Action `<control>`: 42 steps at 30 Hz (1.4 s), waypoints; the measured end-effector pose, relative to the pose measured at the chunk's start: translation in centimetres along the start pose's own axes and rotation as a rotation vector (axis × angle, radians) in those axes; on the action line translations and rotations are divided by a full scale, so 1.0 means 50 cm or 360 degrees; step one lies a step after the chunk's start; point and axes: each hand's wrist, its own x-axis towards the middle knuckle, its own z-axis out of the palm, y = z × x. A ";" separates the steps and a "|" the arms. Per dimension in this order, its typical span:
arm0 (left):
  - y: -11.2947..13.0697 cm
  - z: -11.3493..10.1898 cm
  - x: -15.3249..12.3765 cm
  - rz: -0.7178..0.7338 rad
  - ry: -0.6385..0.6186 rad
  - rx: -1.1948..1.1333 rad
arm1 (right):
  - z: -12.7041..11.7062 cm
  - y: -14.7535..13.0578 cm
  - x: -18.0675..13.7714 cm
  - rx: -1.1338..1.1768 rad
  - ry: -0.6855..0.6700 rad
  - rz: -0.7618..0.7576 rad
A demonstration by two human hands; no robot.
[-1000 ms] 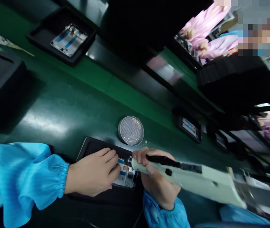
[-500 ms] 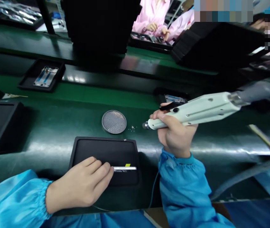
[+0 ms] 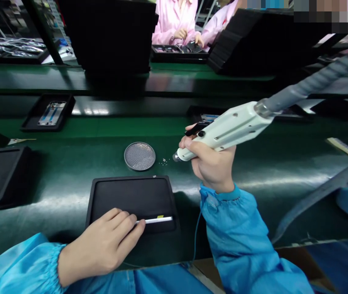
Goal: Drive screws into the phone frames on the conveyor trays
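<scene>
My left hand pinches a slim phone frame by its left end, between thumb and fingers. The frame is seen edge-on, with a yellow tab behind its edge, over the near part of a black tray. Wrapped in my right hand is a pale electric screwdriver, its nose pointing down and left. Near that nose lie several tiny screws, too small to make out well. A round perforated dish sits left of them, just behind the tray.
More phone frames lie in black trays at left, back left and behind the screwdriver. A thick grey hose runs from the screwdriver to the upper right. Co-workers in pink sit across the bench, between tall black stacks.
The whole view has shifted. The screwdriver has come slightly closer to the scattered screws, and the phone frame's edge has turned a little. Both hands keep their holds.
</scene>
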 end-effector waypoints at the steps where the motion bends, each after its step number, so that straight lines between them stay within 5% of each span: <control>1: 0.000 0.000 -0.001 0.0000 0.0005 0.0009 | 0.000 0.001 0.000 -0.0005 -0.0009 0.0004; 42: 0.010 -0.010 0.037 -0.0046 -0.0428 0.0080 | -0.001 0.009 -0.002 0.0013 -0.0085 0.0088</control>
